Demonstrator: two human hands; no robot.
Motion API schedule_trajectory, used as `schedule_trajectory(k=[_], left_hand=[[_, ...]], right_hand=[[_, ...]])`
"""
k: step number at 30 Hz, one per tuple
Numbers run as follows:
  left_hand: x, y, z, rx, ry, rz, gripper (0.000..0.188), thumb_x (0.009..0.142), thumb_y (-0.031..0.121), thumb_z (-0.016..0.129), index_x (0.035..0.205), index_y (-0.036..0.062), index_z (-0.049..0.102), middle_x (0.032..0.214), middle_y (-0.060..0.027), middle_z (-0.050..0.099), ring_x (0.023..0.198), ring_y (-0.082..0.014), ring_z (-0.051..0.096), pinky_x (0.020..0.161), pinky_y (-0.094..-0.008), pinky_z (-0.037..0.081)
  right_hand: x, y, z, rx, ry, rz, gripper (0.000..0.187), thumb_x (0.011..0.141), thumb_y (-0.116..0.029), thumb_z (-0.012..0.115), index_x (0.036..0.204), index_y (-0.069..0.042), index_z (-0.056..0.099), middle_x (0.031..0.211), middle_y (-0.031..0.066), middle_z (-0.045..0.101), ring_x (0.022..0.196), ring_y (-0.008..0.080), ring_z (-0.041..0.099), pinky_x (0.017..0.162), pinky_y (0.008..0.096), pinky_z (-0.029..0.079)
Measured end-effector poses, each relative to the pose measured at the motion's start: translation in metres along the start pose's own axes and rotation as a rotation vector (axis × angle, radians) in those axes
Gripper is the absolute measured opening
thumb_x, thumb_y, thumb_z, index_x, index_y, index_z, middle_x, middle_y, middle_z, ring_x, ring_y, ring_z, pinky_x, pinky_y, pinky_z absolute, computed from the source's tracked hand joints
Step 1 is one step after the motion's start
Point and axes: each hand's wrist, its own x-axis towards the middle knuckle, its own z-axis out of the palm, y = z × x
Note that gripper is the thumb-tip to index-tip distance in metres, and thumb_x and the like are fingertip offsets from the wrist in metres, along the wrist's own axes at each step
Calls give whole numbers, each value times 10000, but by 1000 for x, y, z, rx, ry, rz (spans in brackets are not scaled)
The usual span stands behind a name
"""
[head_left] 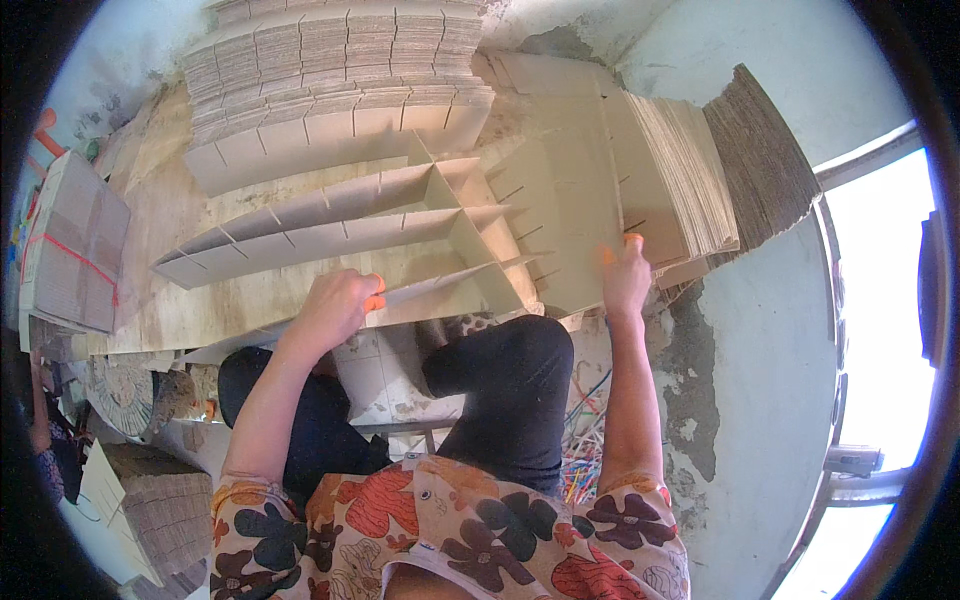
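Slotted cardboard strips (330,207) stand on edge on the worktable, their right ends joined to a cardboard crosspiece (470,235). My left hand (340,305), with orange finger covers, is closed on the nearest cardboard strip (440,282), which slants right toward the crosspiece. To the right, my right hand (627,280) also wears orange finger covers and pinches the near end of a slotted cardboard sheet (570,170). That sheet's right edge is slightly smeared, and part of my grip on it is hidden.
Tall stacks of slotted cardboard strips (330,70) stand at the back. More cardboard stacks (690,170) lean along the right wall. A box with red string (75,245) sits at the table's left end. My knees (500,380) are under the near edge.
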Motion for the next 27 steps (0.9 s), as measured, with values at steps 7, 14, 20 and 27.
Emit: schedule_trajectory(k=[7, 14, 20, 27], left_hand=[[70, 88, -21, -134, 34, 93, 547, 736, 434, 679, 1044, -10, 596, 985, -214, 616, 973, -329, 575, 836, -406, 453], [172, 105, 58, -24, 113, 291, 176, 785, 197, 612, 764, 24, 635, 785, -183, 642, 802, -339, 637, 722, -432, 486], [161, 105, 23, -96, 53, 167, 226, 807, 230, 600, 834, 5, 607, 845, -180, 653, 848, -366, 631, 724, -447, 488], [18, 51, -23, 36, 329, 24, 451, 753, 333, 702, 1020, -13, 593, 880, -190, 635, 850, -357, 611, 721, -435, 486]], right_hand=[[-17, -75, -88, 270, 95, 53, 683, 850, -134, 612, 1443, -203, 281, 949, 181, 667, 783, 299, 662, 708, 358, 509], [-30, -94, -113, 391, 241, -279, 714, 872, -98, 604, 1458, -238, 222, 1021, 208, 642, 887, 320, 661, 687, 397, 519], [-37, -96, -120, 428, 91, -195, 715, 845, -78, 631, 1447, -218, 271, 1104, 189, 629, 941, 264, 658, 751, 350, 519], [-38, -111, -102, 593, -90, -388, 666, 812, -24, 644, 1408, -139, 369, 987, 199, 643, 833, 204, 640, 802, 283, 473]])
